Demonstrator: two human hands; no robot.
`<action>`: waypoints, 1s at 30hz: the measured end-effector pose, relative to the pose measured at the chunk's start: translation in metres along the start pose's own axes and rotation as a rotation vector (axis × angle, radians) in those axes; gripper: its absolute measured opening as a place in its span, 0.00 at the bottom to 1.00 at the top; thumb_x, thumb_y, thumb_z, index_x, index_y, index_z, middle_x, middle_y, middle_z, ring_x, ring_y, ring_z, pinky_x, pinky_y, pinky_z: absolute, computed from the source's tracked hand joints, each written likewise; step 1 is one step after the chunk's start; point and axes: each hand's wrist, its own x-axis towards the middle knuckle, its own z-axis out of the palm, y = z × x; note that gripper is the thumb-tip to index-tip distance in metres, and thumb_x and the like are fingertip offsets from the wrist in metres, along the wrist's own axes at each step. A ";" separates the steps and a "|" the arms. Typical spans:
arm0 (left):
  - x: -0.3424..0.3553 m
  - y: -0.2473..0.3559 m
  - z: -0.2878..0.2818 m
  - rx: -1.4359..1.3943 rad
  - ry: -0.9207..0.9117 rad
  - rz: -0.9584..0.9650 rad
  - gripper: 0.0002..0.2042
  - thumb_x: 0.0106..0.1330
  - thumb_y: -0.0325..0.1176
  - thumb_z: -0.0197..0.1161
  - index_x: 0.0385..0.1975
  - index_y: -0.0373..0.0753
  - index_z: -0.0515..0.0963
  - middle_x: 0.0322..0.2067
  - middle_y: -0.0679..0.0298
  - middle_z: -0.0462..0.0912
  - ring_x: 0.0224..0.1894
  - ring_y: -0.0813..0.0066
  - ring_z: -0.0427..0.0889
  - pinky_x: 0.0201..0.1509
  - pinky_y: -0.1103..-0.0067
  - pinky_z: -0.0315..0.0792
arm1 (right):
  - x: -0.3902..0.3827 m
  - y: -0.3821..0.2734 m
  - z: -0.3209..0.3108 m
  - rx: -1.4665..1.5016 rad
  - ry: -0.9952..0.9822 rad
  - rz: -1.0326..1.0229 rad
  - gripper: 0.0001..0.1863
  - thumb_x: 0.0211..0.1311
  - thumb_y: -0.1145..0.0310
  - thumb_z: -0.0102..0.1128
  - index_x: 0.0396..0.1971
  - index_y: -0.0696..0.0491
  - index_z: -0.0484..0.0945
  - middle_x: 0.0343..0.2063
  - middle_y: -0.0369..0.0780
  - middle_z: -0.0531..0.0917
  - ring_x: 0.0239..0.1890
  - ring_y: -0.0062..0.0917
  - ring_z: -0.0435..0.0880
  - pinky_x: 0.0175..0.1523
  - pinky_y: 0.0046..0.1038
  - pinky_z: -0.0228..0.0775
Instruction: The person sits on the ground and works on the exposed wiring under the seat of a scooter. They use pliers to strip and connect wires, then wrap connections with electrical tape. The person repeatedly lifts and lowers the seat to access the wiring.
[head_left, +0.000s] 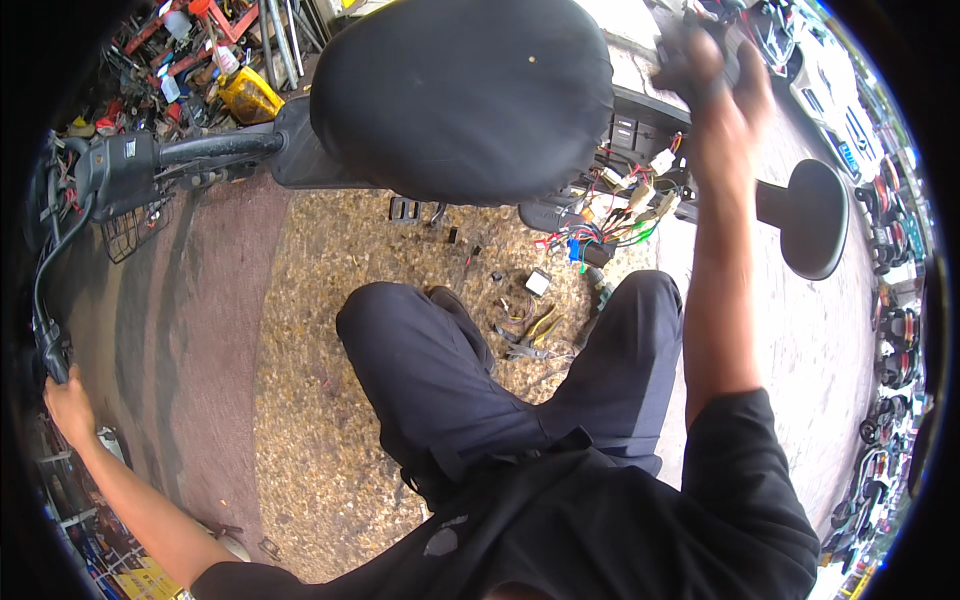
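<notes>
An electric scooter lies across the top of the head view, with its black seat [460, 95] nearest the middle. At the far left, my left hand [70, 408] is closed round a black handlebar grip [57, 362]. My right hand [728, 115] reaches up at the upper right, its fingers curled about a dark object [682, 62]; motion blurs it, so its kind is unclear. Below that wrist, a bundle of coloured wires and connectors [610, 225] hangs out of the scooter's body beside the seat.
Yellow-handled pliers [541, 328], a small white box [537, 282] and loose wire pieces lie on the pebbled ground between my legs. A yellow jug [250, 97] stands among clutter at upper left. A black oval pad [815, 220] sticks out right; parked vehicles line the right edge.
</notes>
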 end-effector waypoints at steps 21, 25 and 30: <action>0.004 -0.008 0.003 0.059 -0.046 0.000 0.39 0.61 0.53 0.60 0.58 0.19 0.67 0.58 0.36 0.71 0.63 0.45 0.68 0.67 0.67 0.61 | -0.323 0.161 -0.003 -0.616 -1.300 1.133 0.19 0.48 0.56 0.75 0.36 0.51 0.83 0.26 0.38 0.85 0.26 0.24 0.85 0.26 0.29 0.78; 0.006 -0.015 0.006 -0.008 -0.064 0.005 0.39 0.62 0.53 0.60 0.57 0.17 0.67 0.56 0.34 0.72 0.63 0.44 0.68 0.67 0.67 0.61 | -0.331 0.164 -0.007 -0.797 -1.288 0.886 0.23 0.47 0.51 0.73 0.40 0.49 0.84 0.33 0.44 0.86 0.37 0.34 0.86 0.41 0.36 0.79; 0.008 -0.020 0.010 0.034 -0.033 0.025 0.39 0.62 0.53 0.60 0.57 0.17 0.66 0.57 0.33 0.71 0.62 0.44 0.69 0.67 0.67 0.61 | -0.339 0.169 -0.005 -0.872 -1.319 0.828 0.27 0.46 0.47 0.72 0.40 0.51 0.84 0.38 0.46 0.86 0.45 0.40 0.84 0.51 0.38 0.75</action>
